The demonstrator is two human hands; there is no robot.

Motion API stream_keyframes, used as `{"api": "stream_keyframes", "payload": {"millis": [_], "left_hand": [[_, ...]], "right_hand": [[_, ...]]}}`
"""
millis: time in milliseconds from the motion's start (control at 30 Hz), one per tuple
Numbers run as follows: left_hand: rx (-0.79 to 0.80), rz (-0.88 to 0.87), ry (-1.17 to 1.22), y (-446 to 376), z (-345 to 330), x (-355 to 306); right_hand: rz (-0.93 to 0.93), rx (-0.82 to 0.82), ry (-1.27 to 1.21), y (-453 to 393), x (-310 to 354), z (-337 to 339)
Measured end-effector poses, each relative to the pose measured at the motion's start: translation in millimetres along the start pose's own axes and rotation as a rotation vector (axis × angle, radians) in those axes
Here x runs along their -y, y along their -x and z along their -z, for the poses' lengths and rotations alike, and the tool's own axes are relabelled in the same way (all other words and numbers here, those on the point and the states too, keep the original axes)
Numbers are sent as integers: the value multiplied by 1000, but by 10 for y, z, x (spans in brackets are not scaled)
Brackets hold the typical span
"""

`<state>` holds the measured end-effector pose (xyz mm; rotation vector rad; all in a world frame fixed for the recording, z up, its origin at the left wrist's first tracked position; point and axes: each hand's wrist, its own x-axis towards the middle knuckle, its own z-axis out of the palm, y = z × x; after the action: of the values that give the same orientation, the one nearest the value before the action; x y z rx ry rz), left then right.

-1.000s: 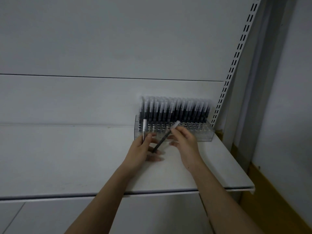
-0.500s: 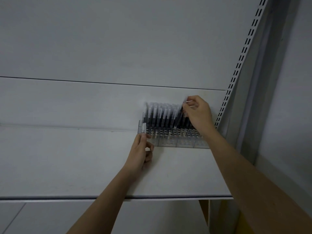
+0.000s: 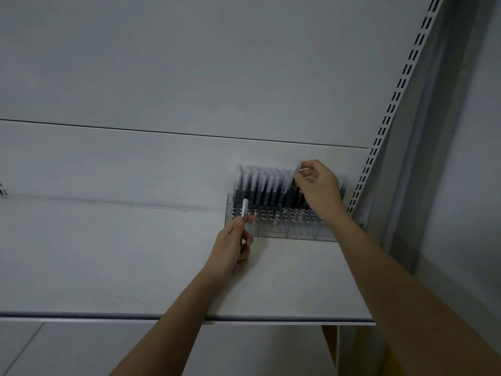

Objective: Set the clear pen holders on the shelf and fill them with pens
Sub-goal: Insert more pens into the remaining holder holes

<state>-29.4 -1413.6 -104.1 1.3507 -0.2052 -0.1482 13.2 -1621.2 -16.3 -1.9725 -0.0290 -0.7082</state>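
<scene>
While your right hand [image 3: 317, 185] pinches a pen's white cap [image 3: 305, 169] above the back rows, your left hand [image 3: 233, 245] grips a spare pen [image 3: 244, 208] upright at the front left corner of the clear pen holder [image 3: 273, 226]. That holder stands on the shelf [image 3: 108, 253], back rows filled. Filling is the step in hand. Next, seat the pinched pen straight into a free hole; front holes remain open.
</scene>
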Motion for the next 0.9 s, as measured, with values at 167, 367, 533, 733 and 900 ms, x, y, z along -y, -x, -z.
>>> {"api": "stream_keyframes", "payload": {"millis": [167, 367, 533, 733, 900], "left_hand": [[5, 1, -1, 13, -1, -12], [0, 79, 43, 21, -17, -48], [38, 90, 32, 38, -34, -63], [98, 29, -108, 70, -68, -67], [161, -47, -217, 104, -76, -72]], "right_hand": [[-26, 58, 63, 62, -57, -46], [-64, 143, 197, 165, -110, -78], [-107, 132, 234, 228, -129, -67], [-201, -94, -114, 686, -93, -171], [-310, 118, -285, 1148, -200, -415]]}}
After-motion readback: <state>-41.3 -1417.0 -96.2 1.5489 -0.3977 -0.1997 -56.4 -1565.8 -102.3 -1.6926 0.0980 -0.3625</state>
